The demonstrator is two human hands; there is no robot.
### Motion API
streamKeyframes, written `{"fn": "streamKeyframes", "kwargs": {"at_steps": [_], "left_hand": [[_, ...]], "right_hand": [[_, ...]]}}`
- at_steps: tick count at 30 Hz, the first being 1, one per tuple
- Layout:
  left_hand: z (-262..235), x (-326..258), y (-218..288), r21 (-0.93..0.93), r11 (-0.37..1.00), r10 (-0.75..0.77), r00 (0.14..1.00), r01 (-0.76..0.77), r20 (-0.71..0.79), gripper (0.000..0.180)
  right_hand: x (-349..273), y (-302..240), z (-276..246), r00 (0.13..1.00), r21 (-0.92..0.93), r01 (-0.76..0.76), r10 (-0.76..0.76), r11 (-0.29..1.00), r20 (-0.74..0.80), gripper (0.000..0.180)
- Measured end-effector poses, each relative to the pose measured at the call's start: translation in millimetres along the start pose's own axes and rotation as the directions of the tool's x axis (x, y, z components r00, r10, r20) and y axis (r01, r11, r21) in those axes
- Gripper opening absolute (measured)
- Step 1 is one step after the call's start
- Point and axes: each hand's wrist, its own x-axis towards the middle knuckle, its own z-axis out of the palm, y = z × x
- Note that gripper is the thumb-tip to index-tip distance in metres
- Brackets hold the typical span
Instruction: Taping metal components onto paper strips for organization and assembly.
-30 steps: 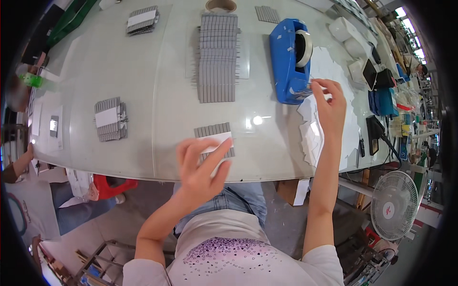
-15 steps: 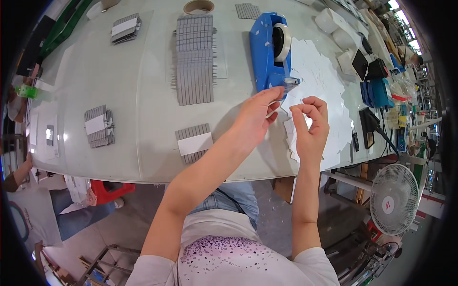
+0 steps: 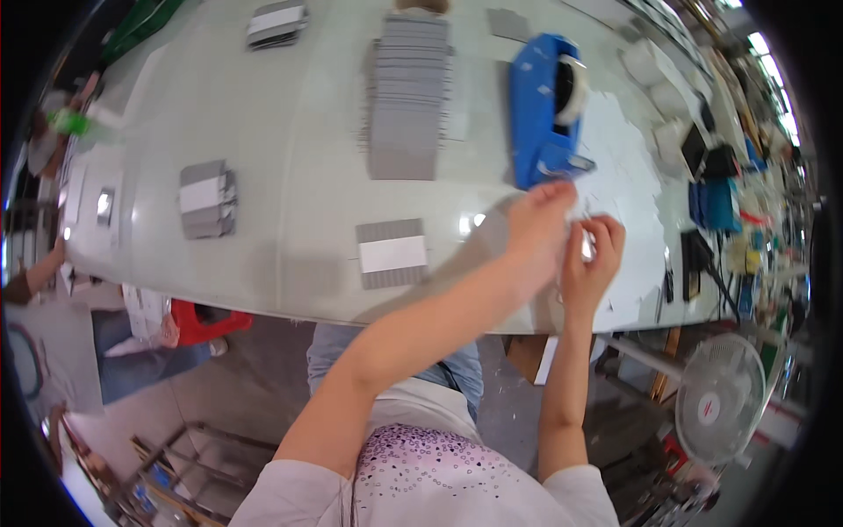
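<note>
A blue tape dispenser [image 3: 534, 119] with a roll of pale tape [image 3: 574, 90] stands at the right of the table. My left hand [image 3: 542, 215] is just in front of its cutting end, fingers drawn together and smeared by motion; whatever they pinch cannot be made out. Close beside it, my right hand [image 3: 594, 263] has thumb and forefinger curled into a pinch, over white paper pieces [image 3: 625, 189]. Anything between those fingertips is too blurred to name. Left of my forearm lies a small grey ribbed bundle with a white band [image 3: 392, 254].
A long stack of grey strips [image 3: 406, 114] lies at the middle back. More banded grey bundles sit left [image 3: 204, 198] and far left [image 3: 277, 24]. A black-handled cutter [image 3: 669, 285] rests near the right edge. A fan [image 3: 720, 400] stands at the right; another person's arm [image 3: 39, 272] shows left.
The whole scene has shifted in the picture as my head turned, and the view is blurred. Both hands stay close together in front of the dispenser, the right one still pinching.
</note>
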Motion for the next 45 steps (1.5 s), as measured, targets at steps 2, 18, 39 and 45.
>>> {"fn": "streamKeyframes", "kwargs": {"at_steps": [2,18,39,45], "left_hand": [[-8,-12,-14,-0.046,0.998,-0.030,0.998,0.033,0.056,0.026],[-206,-166,93,0.537,0.806,0.238,0.967,-0.247,0.087,0.010],[-195,-107,78,0.925,-0.249,0.747,0.552,-0.286,0.371,0.017],[-195,-105,79,0.937,-0.253,0.764,0.543,-0.242,0.347,0.025]], "right_hand": [[-12,-5,-2,0.995,0.157,-0.104,0.101,0.982,0.025,0.005],[-62,-106,26,0.535,0.383,-0.779,0.208,0.497,0.819,0.005],[-62,-97,66,0.943,0.198,0.012,-0.077,0.980,0.324,0.015],[-62,-98,68,0.946,0.174,0.042,-0.095,0.984,0.310,0.017]]}}
